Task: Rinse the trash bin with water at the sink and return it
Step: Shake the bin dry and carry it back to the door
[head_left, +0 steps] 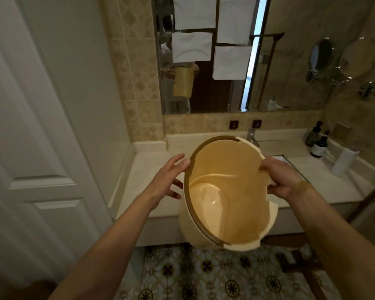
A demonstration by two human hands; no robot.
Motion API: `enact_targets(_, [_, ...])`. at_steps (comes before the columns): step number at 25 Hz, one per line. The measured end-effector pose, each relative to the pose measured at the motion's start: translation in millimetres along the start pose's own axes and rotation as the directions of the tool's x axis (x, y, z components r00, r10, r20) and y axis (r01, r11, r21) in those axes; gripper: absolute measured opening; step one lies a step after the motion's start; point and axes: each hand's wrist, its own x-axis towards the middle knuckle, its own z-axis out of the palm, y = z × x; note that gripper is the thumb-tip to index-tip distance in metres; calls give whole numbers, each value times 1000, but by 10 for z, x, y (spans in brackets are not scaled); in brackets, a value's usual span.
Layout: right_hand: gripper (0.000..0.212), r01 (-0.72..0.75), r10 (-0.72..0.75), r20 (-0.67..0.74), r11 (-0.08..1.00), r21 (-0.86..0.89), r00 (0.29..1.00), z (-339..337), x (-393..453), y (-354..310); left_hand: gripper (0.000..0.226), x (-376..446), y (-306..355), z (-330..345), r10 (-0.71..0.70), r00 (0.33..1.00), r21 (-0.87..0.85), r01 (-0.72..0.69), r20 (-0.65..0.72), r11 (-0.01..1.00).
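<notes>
One bin [225, 191], held up before the counter [143, 169] by two hands, left [169, 178] and right [284, 180]. One tap [252, 136] behind the bin. Two dark bottles [319, 146] and one white bottle [343, 161] to its right. Four white sheets [192, 47] on the mirror [290, 61] above it, two red switches [233, 124] below that.

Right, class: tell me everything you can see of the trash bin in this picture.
The trash bin is round, cream-coloured, plastic-looking, with a darker band inside its notched rim. It looks empty, its glossy bottom bare. It is held in the air, tilted with its mouth toward the camera, in front of the counter and faucet. The right hand grips the rim; the left hand touches the opposite edge, fingers spread.
</notes>
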Motion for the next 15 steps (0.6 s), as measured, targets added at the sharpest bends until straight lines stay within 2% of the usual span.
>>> enact_targets(2, [44,40,-39,14,996,-84,999,-29,-110,35,64,-63,75,57,-64,994,60,58,89,996])
enact_targets(5, [37,119,-98,100,967,-227,990,2,-307,42,67,-178,92,222,-111,979,223,71,172,972])
enact_targets(8, [31,223,-173,185,927,-301,967,-45,-455,76,63,-340,42,447,-136,982,303,92,128,949])
enact_targets(11, [33,381,-333,186,817,-432,924,-187,-562,196,56,-558,-30,703,-154,988,202,151,1,968])
enact_targets(13, [36,464,-459,173,656,-595,871,-295,-690,292,53,-664,-104,870,-199,976,77,206,-83,976])
enact_targets(15, [39,540,-523,246,539,-646,816,-422,-935,417,50,-739,-191,1019,-291,938,-119,273,-188,955])
